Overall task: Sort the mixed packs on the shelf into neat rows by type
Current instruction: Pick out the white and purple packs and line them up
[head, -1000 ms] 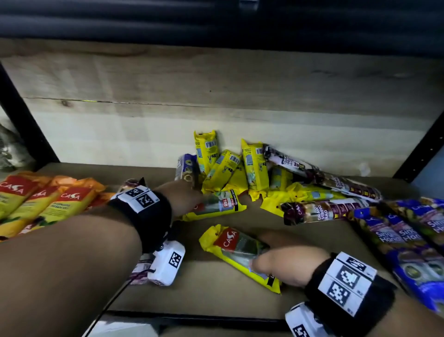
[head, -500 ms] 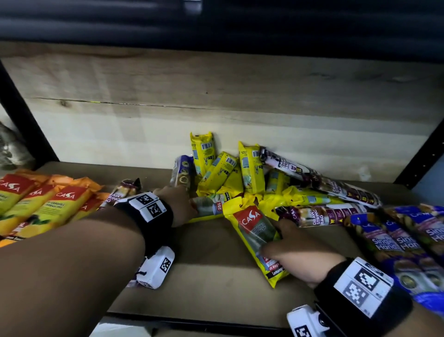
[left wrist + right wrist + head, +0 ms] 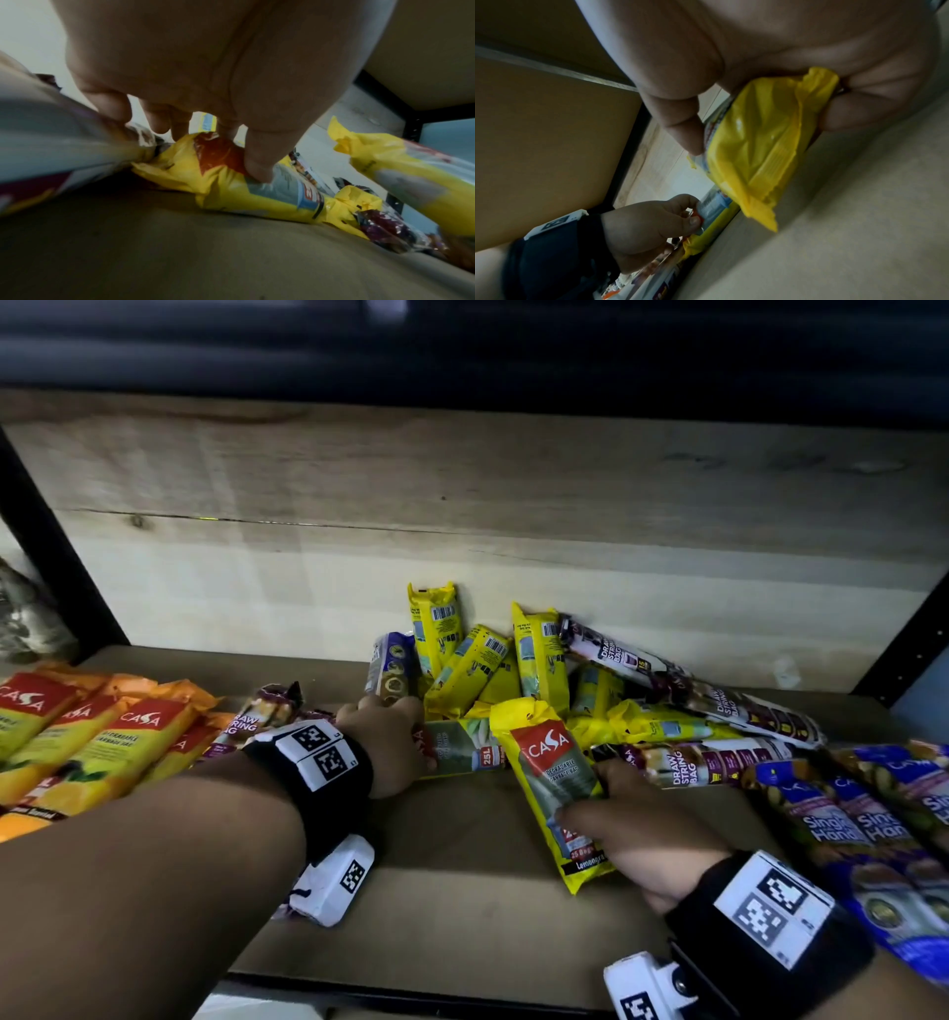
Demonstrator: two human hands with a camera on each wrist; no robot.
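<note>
The right hand [image 3: 634, 834] grips a yellow CASA pack [image 3: 557, 788] at its near end, thumb on the printed face and fingers curled round the right edge; the right wrist view shows the crimped yellow end [image 3: 765, 140] wedged between thumb and palm. The pack is tilted, its far end resting against the mixed pile [image 3: 539, 670] at the back of the shelf [image 3: 462, 891].

The left hand [image 3: 382, 744] reaches into the left side of that pile. In the left wrist view its thumb [image 3: 259, 160] presses down on a second yellow pack [image 3: 257, 190] that lies flat on the shelf board, with the fingers curled over its far side, so it pinches this pack near the red logo.

The pile holds more yellow packs leaning against the wooden back wall [image 3: 462, 557], a blue-purple pack [image 3: 390, 670] just beyond the left fingers, and long draw-string packs [image 3: 693, 680] lying across the right side.

At far left, orange packs [image 3: 102, 737] lie side by side. At right, blue packs [image 3: 873, 814] lie in a similar row, next to the right wrist.
</note>
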